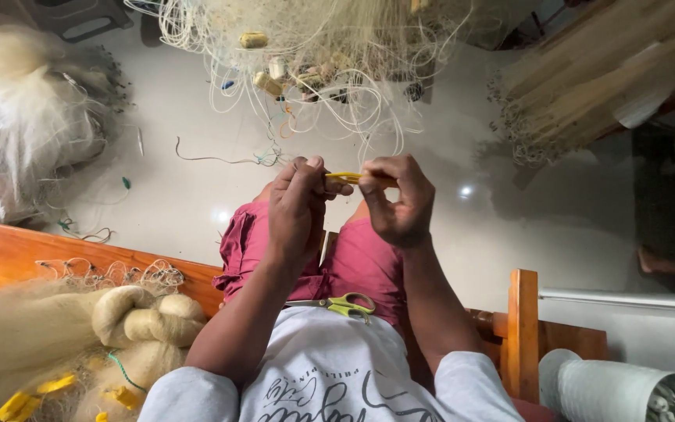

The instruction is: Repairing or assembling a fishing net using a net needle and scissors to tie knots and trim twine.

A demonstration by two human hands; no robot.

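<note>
Pale tiled floor (pixel 181 211) lies strewn with net (pixel 306 47). Above the lap, left hand (pixel 297 205) and right hand (pixel 397 199) both pinch a thin yellow needle (pixel 344 178), which looks light, stiff and slippery, best gripped near its ends.

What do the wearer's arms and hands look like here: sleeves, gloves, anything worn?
Both hands, left hand and right hand, are bare: no gloves, and no rings, watch or bands that I can make out. Forearms are uncovered. Short light grey sleeves end above the elbows, part of a pale T-shirt with dark script lettering across the chest.
</note>
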